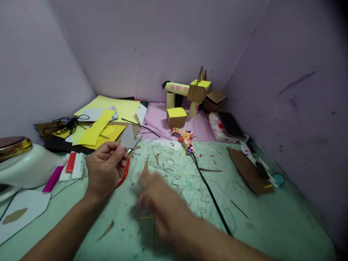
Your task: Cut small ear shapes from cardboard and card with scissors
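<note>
My left hand (104,166) is closed, with thumb and fingertips pinching a small pointed piece of whitish paper (127,136). A red curved handle (125,175) shows beside and below that hand; I cannot tell whether it is held or lies on the table. My right hand (160,199) is smeared by motion over the table, and a pointed brown cardboard scrap (146,165) sticks up from its fingertips. At the back stands a cardboard animal (178,88) with a yellow, pink-spotted body, beside a small yellow-topped box (176,117).
Yellow paper sheets (94,131) and black cord (67,125) lie at the left, near markers (71,162) and a white appliance (29,166). A patterned-handled tool (185,137) trails a black cable (210,192). Brown cardboard (244,170) lies right; scraps litter the green tabletop (277,224).
</note>
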A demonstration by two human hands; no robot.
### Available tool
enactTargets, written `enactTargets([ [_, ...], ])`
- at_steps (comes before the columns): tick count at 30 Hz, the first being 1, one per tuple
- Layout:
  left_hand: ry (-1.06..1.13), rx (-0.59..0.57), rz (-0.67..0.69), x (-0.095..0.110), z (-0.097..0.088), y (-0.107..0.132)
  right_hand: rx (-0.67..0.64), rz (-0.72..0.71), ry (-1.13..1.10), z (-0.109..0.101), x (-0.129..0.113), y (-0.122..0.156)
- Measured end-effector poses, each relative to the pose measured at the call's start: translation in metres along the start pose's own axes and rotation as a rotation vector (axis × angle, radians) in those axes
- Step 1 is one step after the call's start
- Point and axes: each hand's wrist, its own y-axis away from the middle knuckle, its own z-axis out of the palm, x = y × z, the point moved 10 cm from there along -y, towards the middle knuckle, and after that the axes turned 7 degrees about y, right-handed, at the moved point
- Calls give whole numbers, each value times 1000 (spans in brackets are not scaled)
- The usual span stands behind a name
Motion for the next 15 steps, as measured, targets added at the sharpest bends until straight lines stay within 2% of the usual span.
enactTargets([
  [2, 20, 25, 40, 6, -5, -6, 89, 263, 121, -20, 40, -22],
  [3, 21, 35, 55, 8, -6, -8, 89, 324, 143, -21, 46, -29],
  [4, 17, 40, 65, 9, -7, -10, 10, 259, 129, -9, 37, -37],
  [6, 8, 47, 71, 10, -9, -13, -149, -115, 74, 21, -17, -40],
  [7, 4, 48, 70, 10, -10, -14, -196, -313, 35, 32, -47, -32],
  [8, 2, 49, 71, 10, -12, -15, -228, -445, -11, 37, -68, -22],
  [9, -1, 48, 75, 10, -13, -16, -231, -449, -16, 37, -72, -18],
  [10, -6, 44, 80, 11, -14, -17, -217, -416, -4, 32, -68, -16],
  [11, -16, 38, 87, 13, -14, -18, -179, -320, 28, 22, -54, -17],
  [12, -32, 28, 96, 14, -13, -19, -107, -77, 93, 7, -22, -20],
  [14, -75, 2, 104, 16, -8, -20, -9, 236, 172, -18, 22, -13],
  [15, -101, -14, 93, 15, -3, -20, 19, 434, 152, -24, 43, -5],
])
